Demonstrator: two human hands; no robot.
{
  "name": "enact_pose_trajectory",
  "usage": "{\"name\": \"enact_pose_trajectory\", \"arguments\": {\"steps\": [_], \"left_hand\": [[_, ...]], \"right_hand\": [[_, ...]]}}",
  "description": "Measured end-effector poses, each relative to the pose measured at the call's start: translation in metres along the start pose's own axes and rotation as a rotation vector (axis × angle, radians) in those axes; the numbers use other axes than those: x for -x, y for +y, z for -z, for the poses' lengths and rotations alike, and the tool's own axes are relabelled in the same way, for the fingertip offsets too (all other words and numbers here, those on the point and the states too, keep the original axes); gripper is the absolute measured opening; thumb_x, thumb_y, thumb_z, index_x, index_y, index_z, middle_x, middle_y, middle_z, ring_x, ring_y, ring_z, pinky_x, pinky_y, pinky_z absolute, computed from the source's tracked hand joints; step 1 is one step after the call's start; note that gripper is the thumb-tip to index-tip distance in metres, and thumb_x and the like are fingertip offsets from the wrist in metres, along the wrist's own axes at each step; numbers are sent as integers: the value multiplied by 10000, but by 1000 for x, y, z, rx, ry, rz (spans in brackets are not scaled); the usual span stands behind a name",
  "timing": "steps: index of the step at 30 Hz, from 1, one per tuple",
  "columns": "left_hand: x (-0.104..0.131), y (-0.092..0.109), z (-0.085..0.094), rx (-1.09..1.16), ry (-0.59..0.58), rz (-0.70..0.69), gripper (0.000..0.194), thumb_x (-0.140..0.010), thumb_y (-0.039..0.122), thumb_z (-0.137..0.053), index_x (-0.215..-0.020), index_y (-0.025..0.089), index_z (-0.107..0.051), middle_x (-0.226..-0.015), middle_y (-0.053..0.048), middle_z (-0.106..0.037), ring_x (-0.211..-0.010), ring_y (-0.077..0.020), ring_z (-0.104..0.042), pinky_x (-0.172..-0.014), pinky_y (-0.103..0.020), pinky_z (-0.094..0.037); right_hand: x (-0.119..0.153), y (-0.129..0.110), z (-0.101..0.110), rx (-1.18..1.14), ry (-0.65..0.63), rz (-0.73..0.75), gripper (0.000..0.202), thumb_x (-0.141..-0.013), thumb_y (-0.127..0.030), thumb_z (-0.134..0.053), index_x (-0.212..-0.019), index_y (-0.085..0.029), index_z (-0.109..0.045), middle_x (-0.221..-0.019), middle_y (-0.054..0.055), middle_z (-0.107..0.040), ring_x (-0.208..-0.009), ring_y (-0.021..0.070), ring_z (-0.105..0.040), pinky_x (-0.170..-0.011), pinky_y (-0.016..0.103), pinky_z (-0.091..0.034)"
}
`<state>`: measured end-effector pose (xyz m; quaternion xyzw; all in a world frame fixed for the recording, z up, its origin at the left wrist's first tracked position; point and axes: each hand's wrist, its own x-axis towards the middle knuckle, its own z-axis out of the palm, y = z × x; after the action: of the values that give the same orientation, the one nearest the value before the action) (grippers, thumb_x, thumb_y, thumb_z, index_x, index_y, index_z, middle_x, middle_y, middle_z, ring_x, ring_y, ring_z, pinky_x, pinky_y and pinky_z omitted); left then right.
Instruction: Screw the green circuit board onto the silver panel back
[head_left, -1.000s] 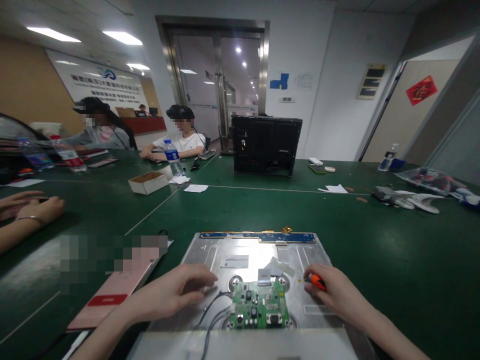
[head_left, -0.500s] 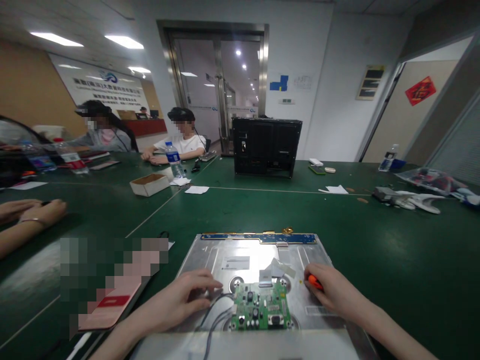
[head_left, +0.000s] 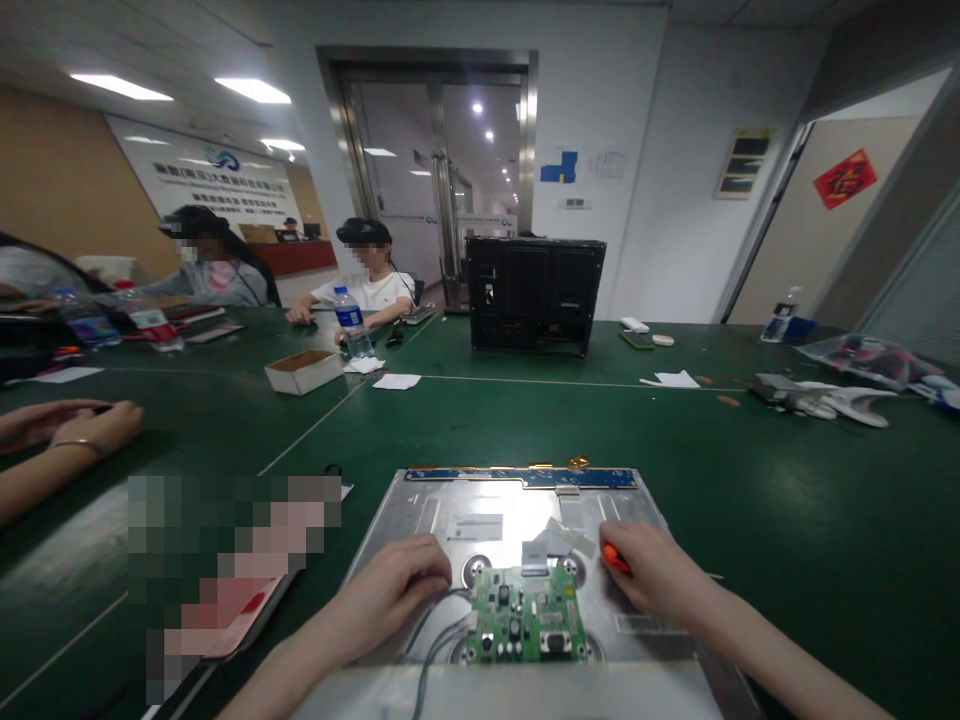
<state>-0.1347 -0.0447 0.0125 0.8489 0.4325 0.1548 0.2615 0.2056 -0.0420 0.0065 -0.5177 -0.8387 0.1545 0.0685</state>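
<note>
A silver metal panel lies before me, with a blue circuit strip along its far edge. On it sits a green circuit board, with a grey ribbon and tape at its top. Dark cables run from the board's left side. My left hand is closed at the cables, left of the board; what its fingertips pinch is too small to make out. My right hand is wrapped round an orange-handled tool to the right of the board. The tool's tip is hidden.
A pink phone-like object, partly pixelated, lies at left. Another person's hands are beyond it. Farther back stand a white box, a bottle and a black monitor. Gloves lie at right; two people sit back left.
My left hand's fingers have closed together near the cables. My right hand has shifted slightly left and up with the orange tool. The view has moved a little.
</note>
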Motion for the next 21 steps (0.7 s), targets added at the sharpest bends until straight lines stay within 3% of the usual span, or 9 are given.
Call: {"name": "enact_pose_trajectory", "arguments": {"steps": [7,13,21], "left_hand": [[-1,-6,-5,-127,61,-6,181,-901,152,-378,-819,184,-537,-858,-43,-582,-786,-181,-546,-693,-274,-409],[-18,-3,3,-201,58,45,185,-881,157,-379,-778,174,-532,-841,-55,-579,-770,-194,-548,-690,-288,-405],[-59,1,8,-200,55,51,134,-844,183,-439,-767,166,-548,-809,-54,-608,-742,-193,-544,-666,-277,-398]], "right_hand": [[-1,3,-3,5,-9,24,123,-793,-74,-460,-828,-169,-530,-852,69,-619,-758,181,-552,-650,266,-365],[-12,0,1,20,12,30,127,-804,-76,-447,-824,-162,-538,-839,75,-623,-741,182,-545,-635,263,-338],[-62,-43,11,16,39,171,99,-773,-79,-506,-785,-164,-555,-819,42,-623,-714,137,-508,-613,226,-305]]}}
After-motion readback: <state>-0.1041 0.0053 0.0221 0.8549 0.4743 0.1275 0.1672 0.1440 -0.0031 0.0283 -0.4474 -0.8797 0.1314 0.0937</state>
